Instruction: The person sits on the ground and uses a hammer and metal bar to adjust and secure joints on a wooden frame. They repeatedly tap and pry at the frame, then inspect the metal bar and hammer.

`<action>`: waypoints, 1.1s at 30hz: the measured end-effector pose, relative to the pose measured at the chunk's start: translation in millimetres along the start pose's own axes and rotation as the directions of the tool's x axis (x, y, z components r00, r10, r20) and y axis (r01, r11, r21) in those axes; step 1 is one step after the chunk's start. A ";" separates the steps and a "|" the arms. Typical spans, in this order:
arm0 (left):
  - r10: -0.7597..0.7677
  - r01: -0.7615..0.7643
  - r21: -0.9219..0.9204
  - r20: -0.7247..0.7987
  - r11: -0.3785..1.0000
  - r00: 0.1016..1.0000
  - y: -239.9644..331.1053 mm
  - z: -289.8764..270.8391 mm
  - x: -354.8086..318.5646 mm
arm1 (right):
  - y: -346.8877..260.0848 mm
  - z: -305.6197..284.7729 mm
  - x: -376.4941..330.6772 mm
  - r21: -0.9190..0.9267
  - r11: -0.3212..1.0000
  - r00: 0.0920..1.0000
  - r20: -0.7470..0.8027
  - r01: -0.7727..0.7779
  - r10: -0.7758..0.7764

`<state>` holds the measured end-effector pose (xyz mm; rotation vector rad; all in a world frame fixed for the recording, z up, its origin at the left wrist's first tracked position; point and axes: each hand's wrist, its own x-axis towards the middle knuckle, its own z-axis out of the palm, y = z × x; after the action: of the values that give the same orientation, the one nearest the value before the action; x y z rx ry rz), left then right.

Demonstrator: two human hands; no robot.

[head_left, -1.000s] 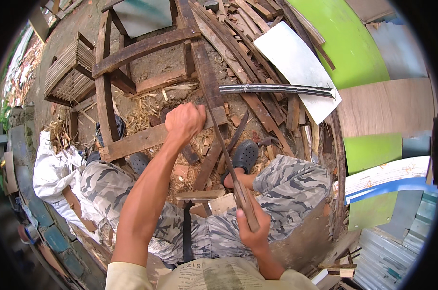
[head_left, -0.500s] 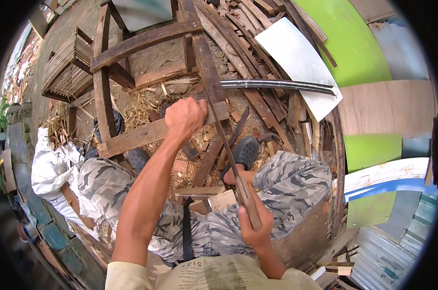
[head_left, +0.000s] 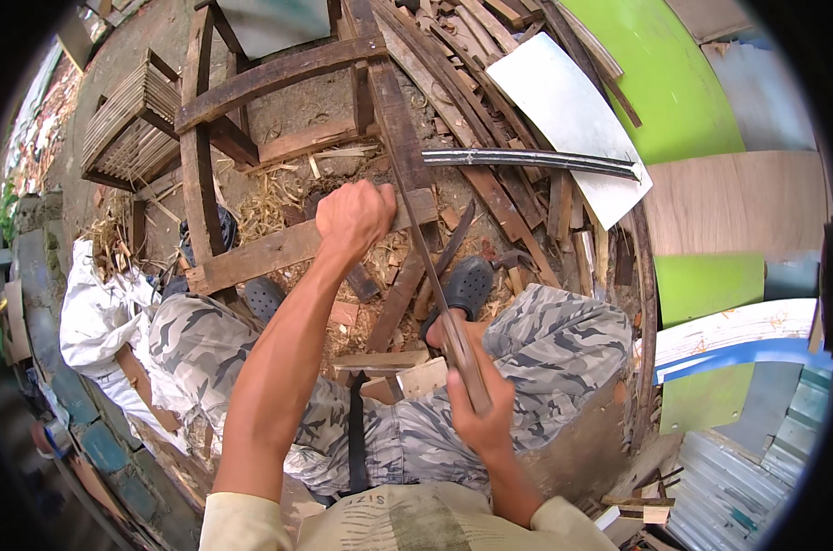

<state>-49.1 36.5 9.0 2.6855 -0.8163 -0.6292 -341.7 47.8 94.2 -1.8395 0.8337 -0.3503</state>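
Note:
My right hand [head_left: 485, 415] is closed around the wooden handle of a handsaw [head_left: 432, 271]. The long, thin blade is seen nearly edge-on and points away from me. Its far part lies against the corner of a dark wooden frame [head_left: 396, 129], where a crosswise board [head_left: 279, 253] meets the long rail. Just left of the blade, my left hand [head_left: 354, 213] is a closed fist on that board near its right end. The fingertips and the exact line of the cut are hidden.
Wood shavings and offcuts [head_left: 345, 314] litter the ground between my feet. A hammer [head_left: 510, 259] lies beside my right shoe. Far right are a pile of timber strips [head_left: 490, 119], a white sheet [head_left: 568, 119] and green panels [head_left: 664, 83]. A slatted wooden piece [head_left: 132, 124] stands at left.
My right hand and the saw have slid a little forward, away from me. My left hand remains on the board in nearly the same place.

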 end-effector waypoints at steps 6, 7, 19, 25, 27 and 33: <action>0.006 -0.006 -0.044 -0.008 0.999 1.000 -4.2 1.7 -2.7 | 10.5 29.4 62.5 0.063 0.998 1.000 -0.014 -0.018 0.019; -0.003 0.003 -0.043 -0.004 0.999 1.000 -6.4 1.7 -1.3 | 11.5 20.0 36.8 -0.005 1.000 1.000 0.012 -0.018 0.018; 0.016 -0.018 -0.044 -0.028 0.999 0.999 -2.3 2.1 5.9 | -17.2 17.9 103.0 0.130 0.970 0.979 0.059 -0.203 0.197; 0.001 -0.003 -0.055 -0.030 0.999 1.000 -13.8 8.3 5.4 | -33.9 -38.1 -40.0 -0.015 0.989 0.987 0.054 -0.148 0.148; 0.022 -0.024 -0.038 -0.044 0.999 0.999 -8.1 6.1 5.6 | -45.4 -48.3 -37.2 -0.003 0.994 0.993 0.035 -0.109 0.109; 0.062 -0.065 -0.043 -0.064 0.997 0.996 -3.6 0.6 6.4 | -18.4 17.3 102.1 -0.009 0.997 0.996 0.042 -0.083 0.083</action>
<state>-43.0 35.6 5.1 2.6141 -0.8564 -0.5387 -251.5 -6.1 89.5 -1.8071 0.8807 -0.2552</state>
